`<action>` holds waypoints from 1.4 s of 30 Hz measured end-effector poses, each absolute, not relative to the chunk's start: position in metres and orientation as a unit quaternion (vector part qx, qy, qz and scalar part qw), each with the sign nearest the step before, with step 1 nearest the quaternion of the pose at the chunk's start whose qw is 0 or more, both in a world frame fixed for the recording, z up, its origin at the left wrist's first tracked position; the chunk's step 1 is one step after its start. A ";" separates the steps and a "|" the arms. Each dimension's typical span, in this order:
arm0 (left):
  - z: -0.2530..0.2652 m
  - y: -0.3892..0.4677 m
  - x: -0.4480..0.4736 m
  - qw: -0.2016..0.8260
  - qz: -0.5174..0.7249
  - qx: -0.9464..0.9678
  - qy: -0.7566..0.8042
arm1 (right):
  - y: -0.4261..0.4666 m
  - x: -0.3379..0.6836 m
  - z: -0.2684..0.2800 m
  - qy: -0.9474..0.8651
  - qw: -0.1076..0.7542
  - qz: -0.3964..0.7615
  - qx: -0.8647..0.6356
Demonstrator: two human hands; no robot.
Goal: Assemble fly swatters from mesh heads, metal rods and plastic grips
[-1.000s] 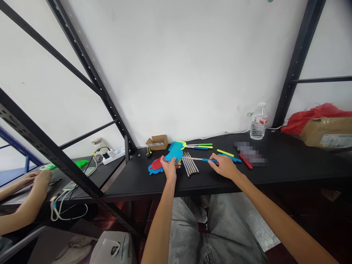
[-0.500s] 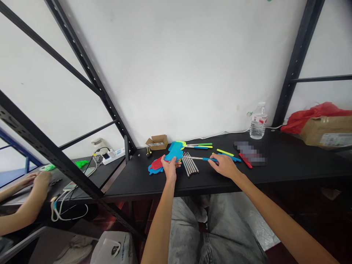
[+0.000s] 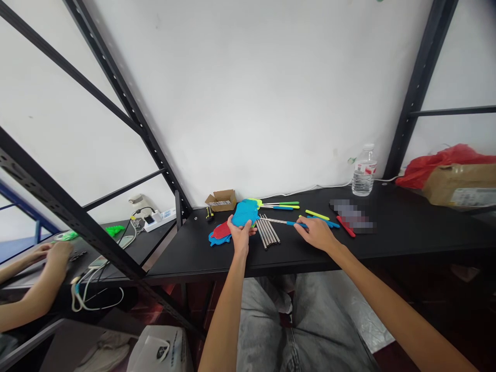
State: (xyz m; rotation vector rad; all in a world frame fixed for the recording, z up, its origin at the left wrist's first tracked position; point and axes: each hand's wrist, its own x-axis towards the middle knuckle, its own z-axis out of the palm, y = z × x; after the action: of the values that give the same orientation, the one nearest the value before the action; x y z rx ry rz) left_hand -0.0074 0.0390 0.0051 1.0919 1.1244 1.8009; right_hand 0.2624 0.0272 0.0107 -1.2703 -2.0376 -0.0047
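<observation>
A fly swatter (image 3: 245,213) with a blue head, thin metal rod and blue grip is held between my two hands over the black table. My left hand (image 3: 241,236) is closed on the lower edge of its head. My right hand (image 3: 315,232) grips the blue handle end. Beneath the rod lie several metal tubes (image 3: 267,232) side by side. Left of my left hand are a red swatter head (image 3: 221,230) and a blue swatter head (image 3: 219,240). Behind, several swatters with green, yellow and blue grips (image 3: 285,205) lie together.
Loose grips, including a yellow one (image 3: 316,214) and a red one (image 3: 346,226), lie near my right hand. A small cardboard box (image 3: 221,200) and a water bottle (image 3: 363,170) stand toward the wall. Another person's hands (image 3: 54,254) are at the left table, beyond the black rack post (image 3: 116,253).
The held blue swatter head has turned to show its face more broadly and covers more of the swatters behind. Both hands have stayed nearly in place.
</observation>
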 end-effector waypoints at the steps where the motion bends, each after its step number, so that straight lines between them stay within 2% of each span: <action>1: 0.006 0.039 -0.007 0.369 0.700 0.429 0.435 | 0.027 0.263 0.011 -0.792 0.360 -0.001 -0.494; 28: 0.011 0.034 -0.008 0.392 0.679 0.448 0.431 | 0.035 0.271 0.003 -0.792 0.407 0.000 -0.456; 42: 0.011 0.031 -0.011 0.426 0.648 0.486 0.403 | 0.044 0.273 -0.007 -0.787 0.391 -0.028 -0.476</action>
State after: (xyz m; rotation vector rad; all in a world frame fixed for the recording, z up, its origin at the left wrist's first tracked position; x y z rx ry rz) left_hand -0.0112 0.0312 0.0110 1.2159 1.0066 1.6193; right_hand 0.2733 0.0435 -0.0066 -1.2083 -2.0004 -0.0707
